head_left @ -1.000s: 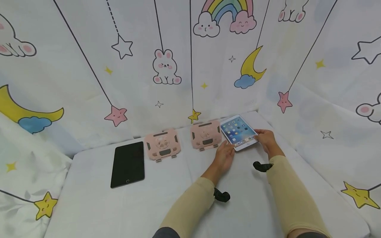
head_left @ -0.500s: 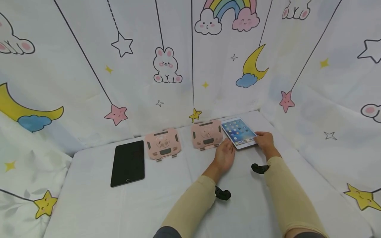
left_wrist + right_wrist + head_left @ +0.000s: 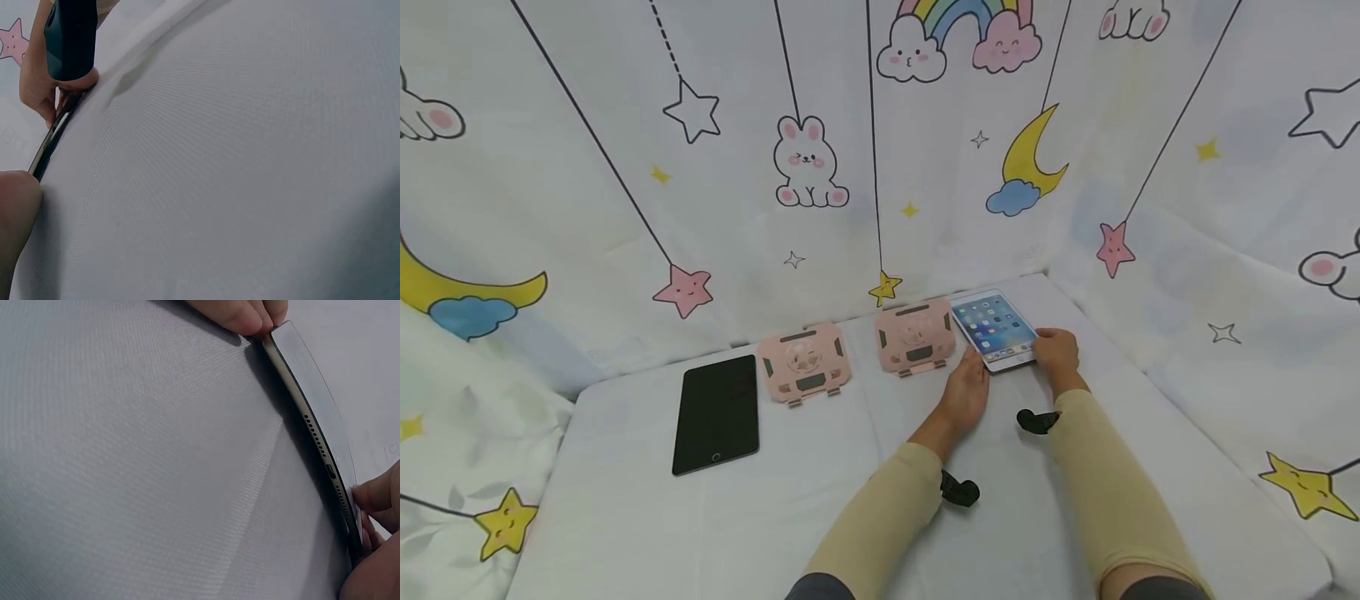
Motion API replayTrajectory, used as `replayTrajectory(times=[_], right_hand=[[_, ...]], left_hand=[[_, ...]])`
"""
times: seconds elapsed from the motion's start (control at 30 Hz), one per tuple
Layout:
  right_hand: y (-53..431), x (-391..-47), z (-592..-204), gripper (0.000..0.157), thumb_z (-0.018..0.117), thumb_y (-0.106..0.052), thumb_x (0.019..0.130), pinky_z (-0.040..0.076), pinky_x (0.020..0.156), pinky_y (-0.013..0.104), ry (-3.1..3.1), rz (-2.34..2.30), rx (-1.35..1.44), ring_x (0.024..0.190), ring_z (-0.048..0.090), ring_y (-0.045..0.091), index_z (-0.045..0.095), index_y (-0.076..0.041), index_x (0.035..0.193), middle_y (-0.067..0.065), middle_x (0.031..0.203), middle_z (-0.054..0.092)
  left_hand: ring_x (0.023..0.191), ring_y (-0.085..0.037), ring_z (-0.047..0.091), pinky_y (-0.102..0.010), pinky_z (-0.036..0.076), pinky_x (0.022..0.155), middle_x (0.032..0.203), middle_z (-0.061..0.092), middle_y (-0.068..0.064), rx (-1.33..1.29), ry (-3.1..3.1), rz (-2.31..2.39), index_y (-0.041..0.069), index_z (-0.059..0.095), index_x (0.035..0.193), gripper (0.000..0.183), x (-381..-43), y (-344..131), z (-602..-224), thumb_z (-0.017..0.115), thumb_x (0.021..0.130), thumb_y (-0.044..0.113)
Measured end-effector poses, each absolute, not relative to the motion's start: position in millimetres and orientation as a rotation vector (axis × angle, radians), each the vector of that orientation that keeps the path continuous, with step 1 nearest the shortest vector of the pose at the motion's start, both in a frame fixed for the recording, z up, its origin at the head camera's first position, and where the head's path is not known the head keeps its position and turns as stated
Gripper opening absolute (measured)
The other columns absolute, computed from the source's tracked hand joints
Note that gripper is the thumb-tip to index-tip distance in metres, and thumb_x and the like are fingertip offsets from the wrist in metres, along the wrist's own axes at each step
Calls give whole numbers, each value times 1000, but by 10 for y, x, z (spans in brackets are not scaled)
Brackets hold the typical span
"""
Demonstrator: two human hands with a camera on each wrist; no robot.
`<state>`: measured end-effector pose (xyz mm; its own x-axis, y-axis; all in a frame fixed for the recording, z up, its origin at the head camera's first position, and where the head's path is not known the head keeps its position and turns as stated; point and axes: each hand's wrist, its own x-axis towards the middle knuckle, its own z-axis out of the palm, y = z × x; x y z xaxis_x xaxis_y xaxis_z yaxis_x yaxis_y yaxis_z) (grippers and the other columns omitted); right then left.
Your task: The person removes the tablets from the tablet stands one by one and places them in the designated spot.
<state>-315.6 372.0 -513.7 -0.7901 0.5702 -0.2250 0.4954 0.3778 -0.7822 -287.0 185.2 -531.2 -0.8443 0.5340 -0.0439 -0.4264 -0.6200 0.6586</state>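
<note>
At the back right of the table lies a white-framed tablet with its home screen of app icons facing up. My right hand pinches its right edge near the front corner, thumb on the face. On the other side, the fingers of my left hand lie straight along the front left corner. The right wrist view shows the tablet's bottom edge with speaker holes and a charging port, close over the cloth. In the left wrist view, only part of the left hand appears.
Left of the white tablet stand two pink tablet cases, backs up; the other pink case lies further left. Beside it is a black tablet with a dark screen. A white cloth covers the table; a patterned curtain hangs behind.
The left hand's fingers have come off the tablet's face to its left edge. The tablet's front has shifted slightly back and left, with the right hand still pinching it.
</note>
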Motion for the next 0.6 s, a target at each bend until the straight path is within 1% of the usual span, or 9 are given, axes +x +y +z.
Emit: replayTrajectory(times=[0.1,0.27,0.37,0.6], right_hand=[[3711,-3171,-5138,49,42,-14,90,25,111,52,-2562,1336,-981,133,41,37,56,-7,137,18,143,52],[3737,-3196,-5161,49,43,-16,88,29,109,51,-2603,1213,-978,132,43,36,60,-8,134,17,141,55],[3743,-3194,-5174,49,44,-17,88,30,108,51,-2609,1187,-979,130,44,37,60,-8,133,18,139,56],[3715,-3168,-5214,48,46,-18,89,32,107,51,-2607,1180,-977,128,46,38,60,-5,133,19,137,57]], left_hand=[[151,-29,-18,-42,-11,123,163,-17,-15,212,951,2417,4,-15,154,75,-2854,1870,-5281,34,100,21],[151,-28,-16,-45,-9,124,164,-15,-11,179,1110,2343,6,-11,156,85,-2862,1927,-5203,48,97,23],[152,-28,-16,-47,-8,124,165,-16,-9,176,1222,2278,7,-9,156,90,-2865,1949,-5176,54,95,25],[152,-27,-12,-47,-4,124,165,-11,-9,142,1337,2233,6,-5,157,90,-2819,1972,-5223,55,93,27]])
